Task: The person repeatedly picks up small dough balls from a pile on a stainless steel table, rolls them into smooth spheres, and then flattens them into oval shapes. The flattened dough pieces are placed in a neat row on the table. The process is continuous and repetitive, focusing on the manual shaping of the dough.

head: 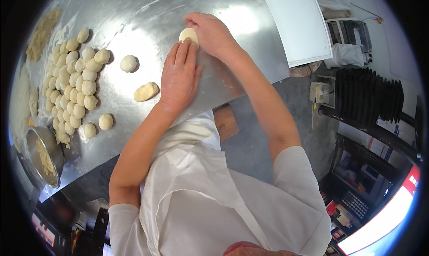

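A small, pale dough disc (188, 35) lies between my hands on the stainless-steel tabletop (214, 95). My left hand (180, 75) is laid flat, its fingertips resting on the near part of the disc. From the right, my right hand (216, 35) curls around the disc's edge; its palm side is hidden. To the left of my left hand sit an oblong dough piece (146, 91) and a round dough ball (128, 63), apart from each other.
Several packed rows of dough balls (72, 88) cover the table's left part. A metal bowl (61, 152) holding a crumbly, pale mixture stands at the near left corner. More crumbly mixture (43, 35) lies far left. A white panel (298, 25) adjoins the right edge; stacked black trays (368, 97) stand beyond.
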`<state>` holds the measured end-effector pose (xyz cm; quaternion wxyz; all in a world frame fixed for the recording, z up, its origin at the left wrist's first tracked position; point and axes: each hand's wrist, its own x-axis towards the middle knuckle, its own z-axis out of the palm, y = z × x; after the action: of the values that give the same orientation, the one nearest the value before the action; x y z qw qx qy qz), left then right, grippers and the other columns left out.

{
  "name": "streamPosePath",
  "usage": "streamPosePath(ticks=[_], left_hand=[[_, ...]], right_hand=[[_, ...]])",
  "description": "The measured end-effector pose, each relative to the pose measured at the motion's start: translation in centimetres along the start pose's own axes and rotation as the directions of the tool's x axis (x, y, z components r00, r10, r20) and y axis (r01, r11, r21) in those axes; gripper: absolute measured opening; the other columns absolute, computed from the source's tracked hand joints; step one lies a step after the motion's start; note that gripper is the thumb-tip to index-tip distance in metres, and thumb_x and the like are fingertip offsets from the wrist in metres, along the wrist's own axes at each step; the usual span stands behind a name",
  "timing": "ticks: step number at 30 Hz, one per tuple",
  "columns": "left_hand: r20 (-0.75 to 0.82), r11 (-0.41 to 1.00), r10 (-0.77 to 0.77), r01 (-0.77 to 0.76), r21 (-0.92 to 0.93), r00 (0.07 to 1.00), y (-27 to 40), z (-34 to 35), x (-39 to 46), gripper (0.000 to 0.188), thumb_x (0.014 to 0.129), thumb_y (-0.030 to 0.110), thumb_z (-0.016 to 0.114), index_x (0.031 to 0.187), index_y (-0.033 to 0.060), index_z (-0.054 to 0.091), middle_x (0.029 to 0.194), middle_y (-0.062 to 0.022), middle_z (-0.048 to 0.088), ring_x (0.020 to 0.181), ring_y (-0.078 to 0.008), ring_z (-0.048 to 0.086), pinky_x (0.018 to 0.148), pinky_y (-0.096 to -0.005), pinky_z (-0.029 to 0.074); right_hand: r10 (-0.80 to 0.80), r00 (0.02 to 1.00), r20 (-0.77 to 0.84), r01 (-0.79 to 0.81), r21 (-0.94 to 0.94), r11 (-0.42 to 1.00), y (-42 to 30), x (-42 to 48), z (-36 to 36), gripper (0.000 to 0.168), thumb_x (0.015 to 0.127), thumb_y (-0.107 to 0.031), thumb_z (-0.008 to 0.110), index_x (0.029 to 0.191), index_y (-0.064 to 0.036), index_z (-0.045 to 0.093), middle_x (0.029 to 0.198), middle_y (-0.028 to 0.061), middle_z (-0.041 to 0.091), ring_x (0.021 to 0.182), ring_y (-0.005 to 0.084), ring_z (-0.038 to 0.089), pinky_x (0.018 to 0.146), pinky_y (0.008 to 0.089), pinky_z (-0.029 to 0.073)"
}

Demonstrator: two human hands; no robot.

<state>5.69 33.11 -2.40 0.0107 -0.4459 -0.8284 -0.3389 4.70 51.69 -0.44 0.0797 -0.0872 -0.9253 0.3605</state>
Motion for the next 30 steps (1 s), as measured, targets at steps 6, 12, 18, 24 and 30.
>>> streamPosePath(ticks=[6,12,18,24,30], left_hand=[[0.032,0.999,-0.037,0.038,-0.032,0.999,0.4,-1.2,0.3,0.059,0.097,0.011,0.072,0.151,-0.0058,0.054,0.155,-0.0232,0.051,0.14,-0.0458,0.05,0.118,-0.0528,0.042],[0.027,0.973,-0.119,0.122,-0.194,0.993,0.3,-1.3,-0.3,0.059,0.1,0.006,0.067,0.156,-0.0025,0.05,0.159,-0.0201,0.049,0.144,-0.0401,0.05,0.115,-0.047,0.046],[0.079,0.532,-0.555,0.427,-0.731,0.828,-0.3,-2.2,0.6,0.056,0.105,0.003,0.058,0.16,-0.0035,0.046,0.159,-0.0189,0.052,0.143,-0.0276,0.055,0.116,-0.0375,0.048],[0.398,0.097,-0.644,0.587,-0.804,0.653,0.9,-3.8,2.1,0.063,0.103,0.004,0.06,0.162,-0.0075,0.039,0.154,-0.0192,0.058,0.142,-0.0252,0.057,0.117,-0.0361,0.047],[0.405,0.073,-0.642,0.577,-0.814,0.652,0.4,-4.9,2.1,0.066,0.104,0.006,0.06,0.161,-0.0118,0.034,0.152,-0.0213,0.06,0.14,-0.0259,0.059,0.117,-0.0358,0.045]], right_hand=[[0.101,0.994,-0.041,-0.096,0.107,0.99,0.0,0.5,-0.7,0.039,0.098,-0.001,0.059,0.135,-0.006,0.069,0.122,0.0125,0.077,0.117,0.0347,0.068,0.103,0.0427,0.055],[0.073,0.995,0.066,-0.089,0.292,0.952,-0.1,0.4,0.1,0.041,0.104,-0.001,0.046,0.139,-0.004,0.066,0.125,0.0108,0.076,0.114,0.0243,0.071,0.103,0.0348,0.055],[0.303,0.936,-0.18,-0.23,0.341,0.912,0.5,-1.8,-1.3,0.04,0.103,0.003,0.048,0.139,-0.002,0.064,0.122,0.0122,0.076,0.111,0.0204,0.072,0.1,0.0333,0.056],[0.292,0.941,-0.172,-0.236,0.286,0.929,-1.8,-4.5,0.8,0.037,0.105,-0.001,0.055,0.141,-0.003,0.062,0.117,0.0128,0.076,0.1,0.0207,0.071,0.094,0.0343,0.058],[0.501,0.861,-0.087,-0.459,0.292,0.839,-1.3,-4.1,-1.4,0.031,0.101,-0.016,0.072,0.128,-0.001,0.071,0.113,0.0124,0.073,0.092,0.0202,0.068,0.086,0.0348,0.058]])
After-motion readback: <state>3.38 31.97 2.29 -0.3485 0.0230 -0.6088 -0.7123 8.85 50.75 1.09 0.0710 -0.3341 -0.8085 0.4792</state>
